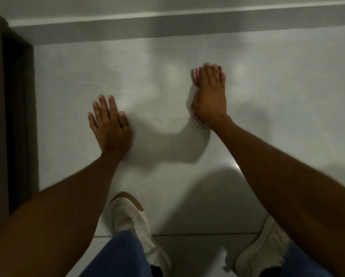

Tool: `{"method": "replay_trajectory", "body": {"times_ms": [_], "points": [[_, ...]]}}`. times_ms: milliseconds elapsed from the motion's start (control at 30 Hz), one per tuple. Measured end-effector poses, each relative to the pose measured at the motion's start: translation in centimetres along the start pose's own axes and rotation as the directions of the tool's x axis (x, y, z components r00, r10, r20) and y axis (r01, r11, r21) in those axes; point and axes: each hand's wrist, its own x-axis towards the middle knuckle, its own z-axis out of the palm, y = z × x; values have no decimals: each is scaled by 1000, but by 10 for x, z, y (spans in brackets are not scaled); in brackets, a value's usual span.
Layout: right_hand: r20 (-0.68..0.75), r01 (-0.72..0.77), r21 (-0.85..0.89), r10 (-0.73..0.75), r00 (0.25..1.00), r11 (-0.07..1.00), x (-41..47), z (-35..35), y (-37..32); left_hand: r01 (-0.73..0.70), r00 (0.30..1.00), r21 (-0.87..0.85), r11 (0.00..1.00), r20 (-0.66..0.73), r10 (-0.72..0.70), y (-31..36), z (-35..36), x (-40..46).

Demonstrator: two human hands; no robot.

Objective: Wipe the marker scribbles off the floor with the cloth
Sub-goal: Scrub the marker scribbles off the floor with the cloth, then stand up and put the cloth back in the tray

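My right hand (pixel 209 96) presses flat on a red-and-white striped cloth (pixel 195 75) on the pale grey floor (pixel 157 80). The cloth shows only at my fingertips and beside my wrist; the rest is hidden under my palm. My left hand (pixel 109 124) lies flat on the floor to the left, fingers spread, holding nothing, with a dark ring on one finger. A small dark mark (pixel 115 67) and faint pale streaks (pixel 99 84) lie on the floor ahead of the left hand. I cannot make out any clear scribbles.
A dark brown door frame (pixel 13 116) runs down the left edge. A grey skirting and wall (pixel 167 27) close off the far side. My two white shoes (pixel 131 222) (pixel 261 248) and blue jeans (pixel 117 256) are at the bottom, by a tile joint (pixel 203 234).
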Motion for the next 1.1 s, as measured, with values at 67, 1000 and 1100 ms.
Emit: {"method": "replay_trajectory", "body": {"times_ms": [67,1000,1100], "points": [[28,-119,-3,119,993,993,-16,-2,6,11,1000,-11,1000,15,-11,0,-2,1],[483,-351,731,-80,872,584,-20,-301,-557,613,621,-768,-189,615,-486,-121,-545,49],[412,-240,695,-102,905,678,13,-280,-600,588,696,-808,-23,521,-494,-161,-527,94]]}}
